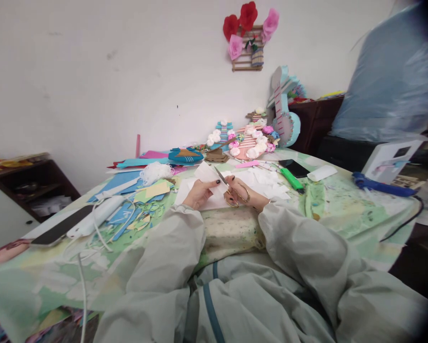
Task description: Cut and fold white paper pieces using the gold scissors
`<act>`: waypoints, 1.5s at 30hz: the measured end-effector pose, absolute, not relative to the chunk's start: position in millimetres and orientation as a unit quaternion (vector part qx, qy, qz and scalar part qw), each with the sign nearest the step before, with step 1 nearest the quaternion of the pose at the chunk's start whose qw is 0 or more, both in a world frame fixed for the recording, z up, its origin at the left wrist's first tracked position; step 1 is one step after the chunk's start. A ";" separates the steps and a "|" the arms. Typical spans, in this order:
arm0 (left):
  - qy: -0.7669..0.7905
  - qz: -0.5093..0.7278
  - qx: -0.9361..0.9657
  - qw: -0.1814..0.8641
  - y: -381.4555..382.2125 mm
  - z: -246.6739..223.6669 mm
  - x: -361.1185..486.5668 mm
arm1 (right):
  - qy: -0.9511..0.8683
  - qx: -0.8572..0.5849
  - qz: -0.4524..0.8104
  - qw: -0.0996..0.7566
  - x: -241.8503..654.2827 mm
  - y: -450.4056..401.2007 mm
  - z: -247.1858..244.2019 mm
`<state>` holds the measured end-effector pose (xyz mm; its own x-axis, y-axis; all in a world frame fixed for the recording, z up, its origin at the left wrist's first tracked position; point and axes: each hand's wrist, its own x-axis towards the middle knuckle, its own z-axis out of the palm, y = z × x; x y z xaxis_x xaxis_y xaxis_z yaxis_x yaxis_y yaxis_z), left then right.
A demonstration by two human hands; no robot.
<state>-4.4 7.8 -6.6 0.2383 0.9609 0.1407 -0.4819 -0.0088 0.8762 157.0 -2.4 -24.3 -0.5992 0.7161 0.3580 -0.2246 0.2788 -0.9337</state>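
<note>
At the near middle of the counter (342,214), the left hand (198,193) pinches a piece of white paper (208,177) between thumb and fingers. The right hand (244,190) grasps the gold-handled scissors (231,186), fingers around the loops, blades angled up and left at the paper's right side. I can't tell whether the blades touch it.

Loose white sheets (263,183) lie beneath and beyond the hands, partly hidden by them. To the left, a messy heap of green, blue and yellow scraps (142,214) spreads beside a white power strip (96,215). A white cable (82,286) loops around there and drops over the near edge, and a dark-screened phone (62,225) lies farther left. A tangle of white string (156,173) sits farther back, near the blue craft piece (185,155).

On the far side, flower-covered crafts (249,143) crowd toward the wall. To the right lie a black phone (294,167), a bright green tool (291,180) just beside it, and a rolled white piece (322,173). Farther right, a blue glue gun (383,185) rests before an upright white panel (392,159). The grey sleeves (299,238) hide part of the counter's near edge.
</note>
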 end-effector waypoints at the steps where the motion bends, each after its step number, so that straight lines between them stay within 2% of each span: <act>1: 0.272 0.554 0.445 0.649 7.9 -7.1 -3.8 | -0.686 -0.175 0.573 0.413 156.9 -3.3 -24.0; 18: 0.245 0.552 0.470 0.644 6.7 -7.2 -3.2 | -0.690 -0.190 0.549 0.432 157.0 -9.4 -18.1; 23: 0.186 0.607 0.428 0.644 9.3 -3.3 -8.4 | -0.682 -0.172 0.568 0.427 158.1 -7.5 -17.9; 31: 0.188 0.649 0.377 0.634 11.6 -1.0 -9.9 | -0.691 -0.147 0.577 0.411 157.7 -7.7 -17.3; 40: 0.209 0.630 0.395 0.634 8.3 -1.0 -7.4 | -0.692 -0.195 0.560 0.411 156.0 -11.4 -14.1; 45: 0.214 0.620 0.411 0.633 9.2 -3.1 -5.3 | -0.673 -0.183 0.564 0.442 155.0 -11.5 -14.8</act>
